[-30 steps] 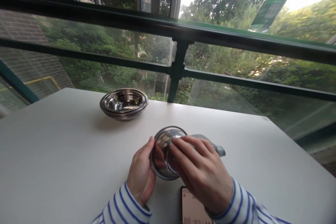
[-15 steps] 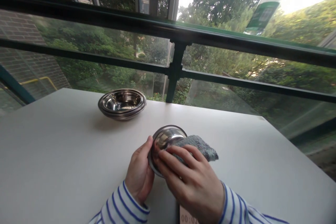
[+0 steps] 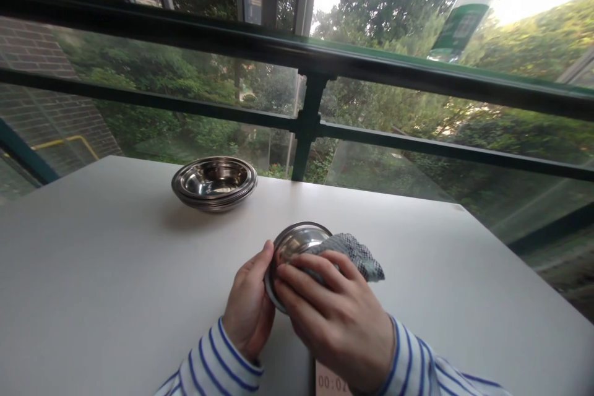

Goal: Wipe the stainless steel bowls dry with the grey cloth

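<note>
A shiny metal bowl [image 3: 301, 237] is tilted in front of me above the near middle of the table. My left hand [image 3: 250, 300] grips its left rim, thumb on top and the other fingers mostly hidden underneath. Across the bowl's inside lies my right hand [image 3: 336, 312], closed over a grey checked cloth [image 3: 357, 253] and pressing it against the metal. Part of the cloth sticks out past the right rim. Farther back on the left, a stack of metal bowls [image 3: 214, 182] rests on the table.
The white table [image 3: 116, 272] ends at a dark green railing [image 3: 306, 117] with glass panels. On the railing's top bar stands a plastic bottle [image 3: 464, 21] with a green label. A timer display [image 3: 330, 382] shows partly beneath my right wrist.
My right hand and the cloth have shifted very slightly over the bowl. The bowl has moved a touch to the right in view; my left hand keeps its grip.
</note>
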A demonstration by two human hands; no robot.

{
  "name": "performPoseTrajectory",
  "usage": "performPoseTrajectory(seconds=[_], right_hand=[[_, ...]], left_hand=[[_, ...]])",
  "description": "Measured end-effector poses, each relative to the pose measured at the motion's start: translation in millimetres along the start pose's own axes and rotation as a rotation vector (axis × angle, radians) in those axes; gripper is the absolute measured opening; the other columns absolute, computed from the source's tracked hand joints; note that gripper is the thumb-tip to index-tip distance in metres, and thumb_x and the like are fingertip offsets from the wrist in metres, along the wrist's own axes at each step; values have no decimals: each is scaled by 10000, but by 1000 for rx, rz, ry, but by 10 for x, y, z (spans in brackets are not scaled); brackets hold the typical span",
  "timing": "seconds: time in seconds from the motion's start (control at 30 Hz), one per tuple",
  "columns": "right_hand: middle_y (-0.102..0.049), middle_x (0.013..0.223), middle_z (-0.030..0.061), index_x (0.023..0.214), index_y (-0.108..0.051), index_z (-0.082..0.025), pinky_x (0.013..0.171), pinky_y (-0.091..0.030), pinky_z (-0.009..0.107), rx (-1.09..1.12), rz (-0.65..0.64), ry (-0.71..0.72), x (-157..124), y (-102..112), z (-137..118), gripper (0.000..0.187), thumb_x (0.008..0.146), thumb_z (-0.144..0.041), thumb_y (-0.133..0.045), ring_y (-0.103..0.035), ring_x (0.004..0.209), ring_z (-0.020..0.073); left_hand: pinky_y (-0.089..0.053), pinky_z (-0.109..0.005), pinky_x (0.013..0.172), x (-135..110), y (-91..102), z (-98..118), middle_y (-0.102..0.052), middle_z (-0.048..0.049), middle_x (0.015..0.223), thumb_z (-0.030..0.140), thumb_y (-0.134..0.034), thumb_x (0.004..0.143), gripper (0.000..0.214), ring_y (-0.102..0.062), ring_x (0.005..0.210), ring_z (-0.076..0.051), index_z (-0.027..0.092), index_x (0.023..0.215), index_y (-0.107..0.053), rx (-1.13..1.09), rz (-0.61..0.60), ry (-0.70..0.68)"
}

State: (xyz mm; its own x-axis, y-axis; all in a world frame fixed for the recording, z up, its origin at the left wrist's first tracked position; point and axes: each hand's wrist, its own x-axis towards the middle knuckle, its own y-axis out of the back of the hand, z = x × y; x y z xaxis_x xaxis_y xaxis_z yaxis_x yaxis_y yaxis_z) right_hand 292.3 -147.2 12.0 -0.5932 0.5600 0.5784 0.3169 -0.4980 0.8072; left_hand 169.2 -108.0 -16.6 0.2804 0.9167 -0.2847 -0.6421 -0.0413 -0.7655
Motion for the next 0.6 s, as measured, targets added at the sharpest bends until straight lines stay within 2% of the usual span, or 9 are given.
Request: performPoseTrajectory(seconds=[0.23, 0.43, 0.6], right_hand=[[-615, 1106, 90, 1098, -576, -127, 814, -403, 374, -39, -23, -220, -16, 73, 270, 270, 868, -195, -452, -506, 987, 226], [-606, 1142, 38, 1091, -578, -163, 861, -370, 376, 16, -21, -41, 10, 15, 85, 248, 875, -203, -463, -486, 1043, 215], [-608, 1136, 67, 1114, -566, -145, 837, -397, 378, -28, -29, -184, -31, 54, 274, 272, 869, -201, -463, -503, 1007, 225]], left_hand=[[-513, -270, 638, 19, -11, -26, -687, -72, 688, 225, -622, 738, 145, -643, 694, -185, 85, 741, -659, 28, 105, -18], [-508, -263, 657, 25, 27, -16, -681, -70, 698, 213, -600, 755, 132, -637, 677, -167, 90, 733, -640, -29, 20, 12], [-508, -262, 632, 39, 37, 11, -635, -19, 576, 217, -614, 743, 125, -603, 555, -133, 109, 682, -627, 21, 98, -18]])
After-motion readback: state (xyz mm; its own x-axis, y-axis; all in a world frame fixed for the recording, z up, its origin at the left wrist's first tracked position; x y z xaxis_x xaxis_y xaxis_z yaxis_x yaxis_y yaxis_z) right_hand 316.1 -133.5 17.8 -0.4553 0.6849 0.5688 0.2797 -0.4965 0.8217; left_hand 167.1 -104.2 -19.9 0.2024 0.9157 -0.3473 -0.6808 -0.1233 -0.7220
